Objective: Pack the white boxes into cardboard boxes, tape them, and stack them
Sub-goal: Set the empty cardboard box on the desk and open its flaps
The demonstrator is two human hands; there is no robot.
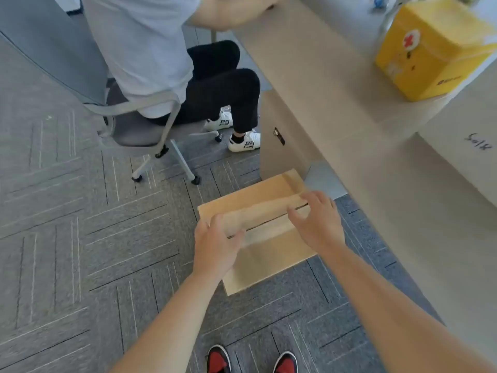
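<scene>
A brown cardboard box (269,254) sits on the grey carpet in front of me, its top flaps folded shut with a strip of clear tape along the centre seam. My left hand (215,244) rests on the box's left end, fingers lying over the seam. My right hand (316,219) touches the right end of the seam with spread, slightly bent fingers. No white boxes show; whatever is inside the box is hidden.
A beige desk (349,125) runs along the right, carrying a yellow first-aid box (433,47) and a large carton marked in pen (468,160). A person sits on a grey wheeled office chair (134,125) at upper left. My red shoes (251,360) stand below.
</scene>
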